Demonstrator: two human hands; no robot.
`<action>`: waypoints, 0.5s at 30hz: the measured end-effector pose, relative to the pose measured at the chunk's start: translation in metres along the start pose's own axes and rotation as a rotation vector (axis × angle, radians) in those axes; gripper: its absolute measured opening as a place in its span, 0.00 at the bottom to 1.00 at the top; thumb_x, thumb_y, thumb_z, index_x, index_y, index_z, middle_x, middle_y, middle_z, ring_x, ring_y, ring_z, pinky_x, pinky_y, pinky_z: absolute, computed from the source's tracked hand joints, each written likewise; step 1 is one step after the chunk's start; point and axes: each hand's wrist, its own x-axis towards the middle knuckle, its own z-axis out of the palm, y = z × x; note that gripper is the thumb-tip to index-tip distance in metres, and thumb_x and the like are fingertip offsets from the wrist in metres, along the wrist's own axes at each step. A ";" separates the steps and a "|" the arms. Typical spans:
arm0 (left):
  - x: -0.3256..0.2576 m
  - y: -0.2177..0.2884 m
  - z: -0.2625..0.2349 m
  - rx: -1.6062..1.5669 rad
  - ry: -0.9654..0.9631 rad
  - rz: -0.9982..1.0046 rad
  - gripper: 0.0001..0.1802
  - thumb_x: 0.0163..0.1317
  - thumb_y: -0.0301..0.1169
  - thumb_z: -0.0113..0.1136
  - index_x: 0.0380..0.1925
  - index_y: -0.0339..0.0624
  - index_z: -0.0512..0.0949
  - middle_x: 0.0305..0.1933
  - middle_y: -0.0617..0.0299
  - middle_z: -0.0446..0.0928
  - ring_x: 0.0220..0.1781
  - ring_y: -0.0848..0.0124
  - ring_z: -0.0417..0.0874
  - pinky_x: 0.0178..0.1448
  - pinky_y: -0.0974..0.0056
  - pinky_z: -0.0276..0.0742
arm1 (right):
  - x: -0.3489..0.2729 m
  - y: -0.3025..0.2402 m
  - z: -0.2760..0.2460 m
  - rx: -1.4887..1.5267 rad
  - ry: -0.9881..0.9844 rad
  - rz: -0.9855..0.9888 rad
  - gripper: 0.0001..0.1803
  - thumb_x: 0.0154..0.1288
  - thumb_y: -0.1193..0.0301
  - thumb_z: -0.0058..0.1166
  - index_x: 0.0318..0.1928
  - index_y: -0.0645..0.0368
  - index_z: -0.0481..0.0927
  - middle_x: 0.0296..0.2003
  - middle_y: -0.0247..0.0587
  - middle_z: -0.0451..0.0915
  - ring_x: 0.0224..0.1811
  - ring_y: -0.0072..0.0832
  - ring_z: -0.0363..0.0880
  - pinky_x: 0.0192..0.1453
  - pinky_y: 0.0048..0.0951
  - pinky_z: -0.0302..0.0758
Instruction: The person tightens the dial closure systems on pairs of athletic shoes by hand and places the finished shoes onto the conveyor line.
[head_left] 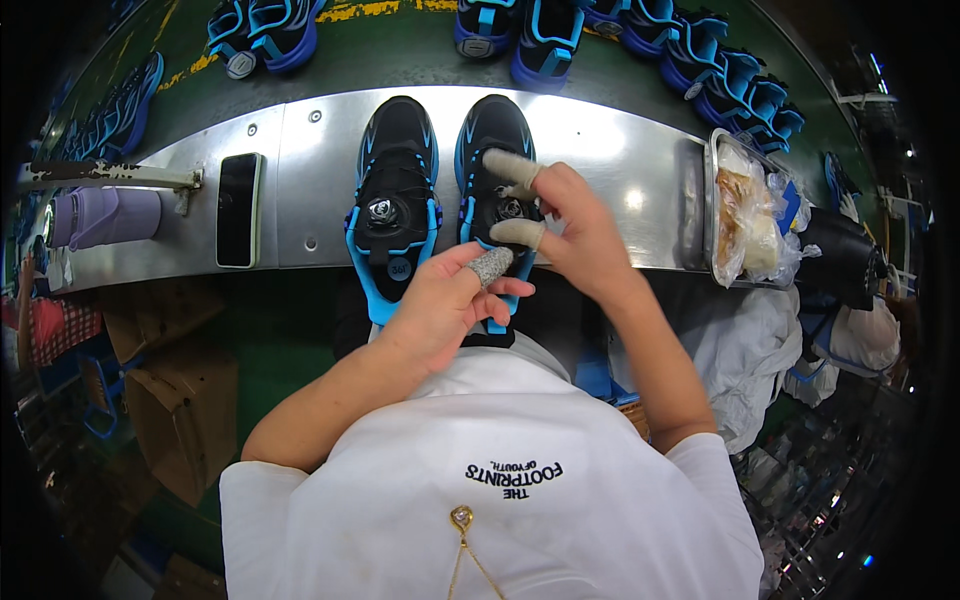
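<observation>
Two black sneakers with bright blue trim lie side by side, toes away from me: the left sneaker and the right sneaker. A round dial sits on the tongue of each. My right hand reaches over the right sneaker, thumb and fingers apart around its dial; cloth finger covers sit on several digits. My left hand is by that sneaker's collar, loosely curled with fingers apart. It wears a grey knitted finger cover. The right sneaker's heel is partly hidden by my left hand.
A metal ledge carries a phone, with a purple bottle to its left. On the right stands a metal tray of plastic-wrapped items. Beyond the ledge, more sneakers stand on a green surface. Cardboard boxes lie lower left.
</observation>
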 end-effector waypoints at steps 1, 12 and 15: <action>0.002 -0.001 -0.005 0.000 0.003 0.002 0.12 0.74 0.27 0.47 0.52 0.33 0.74 0.45 0.45 0.82 0.28 0.73 0.80 0.36 0.72 0.78 | 0.001 0.002 -0.002 0.002 -0.001 -0.003 0.25 0.55 0.72 0.67 0.56 0.52 0.81 0.34 0.40 0.73 0.38 0.34 0.72 0.43 0.32 0.71; 0.001 -0.004 0.011 -0.034 0.094 -0.020 0.11 0.74 0.31 0.48 0.52 0.39 0.73 0.43 0.46 0.83 0.25 0.74 0.78 0.32 0.72 0.75 | 0.005 0.004 -0.009 0.264 -0.167 0.006 0.33 0.53 0.75 0.67 0.63 0.48 0.79 0.36 0.33 0.77 0.33 0.22 0.69 0.38 0.24 0.69; 0.003 -0.008 0.010 -0.060 0.104 -0.016 0.12 0.75 0.31 0.48 0.52 0.39 0.73 0.43 0.46 0.83 0.26 0.73 0.78 0.32 0.71 0.75 | 0.000 0.002 -0.002 -0.159 -0.101 -0.024 0.38 0.54 0.77 0.65 0.69 0.49 0.73 0.45 0.34 0.81 0.37 0.22 0.72 0.42 0.22 0.70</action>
